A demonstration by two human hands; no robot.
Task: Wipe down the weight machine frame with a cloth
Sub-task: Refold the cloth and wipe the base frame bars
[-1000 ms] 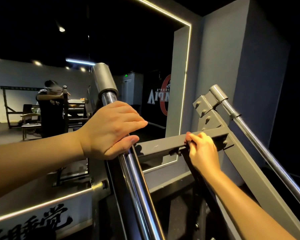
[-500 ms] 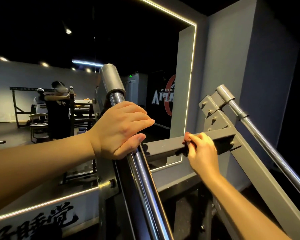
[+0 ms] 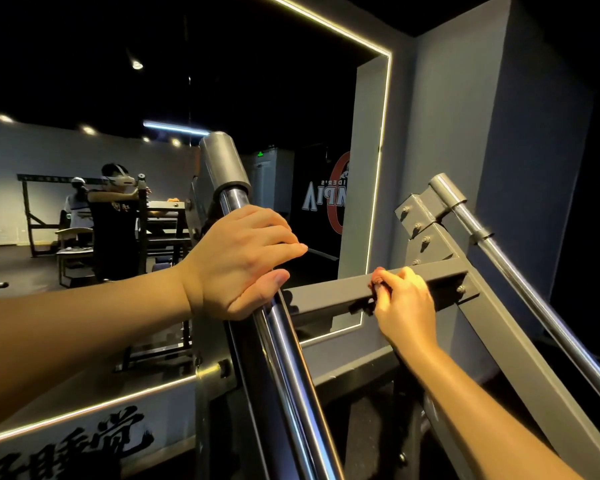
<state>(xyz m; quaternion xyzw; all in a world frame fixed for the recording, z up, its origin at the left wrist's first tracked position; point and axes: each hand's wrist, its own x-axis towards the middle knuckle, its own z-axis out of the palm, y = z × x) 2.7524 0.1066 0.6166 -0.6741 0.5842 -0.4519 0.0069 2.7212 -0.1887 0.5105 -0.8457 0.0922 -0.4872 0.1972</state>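
Left hand [image 3: 243, 261] at centre frame, draped over a slanting chrome guide rod [image 3: 284, 344], fingers extended across it toward 3 o'clock, thumb pressed along the near side, forearm reaching in from 9 o'clock. Right hand [image 3: 404, 304] at 4 o'clock of it, fingers curled over the top edge of a grey crossbar [image 3: 329, 294] of the weight machine frame, pinching a bunched reddish-brown cloth [image 3: 378, 284] against the metal; forearm rising from 5 o'clock. Second chrome rod [image 3: 520, 282] sloping down at 3 o'clock, capped by a bolted grey bracket [image 3: 418, 216]. Behind the machine, a wall mirror [image 3: 84, 98] edged with a lit strip, reflecting a dim gym with ceiling spots, benches, and a figure in a headset [image 3: 113, 216] at 9 o'clock. Grey wall [image 3: 465, 133] at 1 o'clock. Most of the cloth hidden under the fingers; black lettering at 7 o'clock cut off by the frame edge; lower machine lost in shadow.
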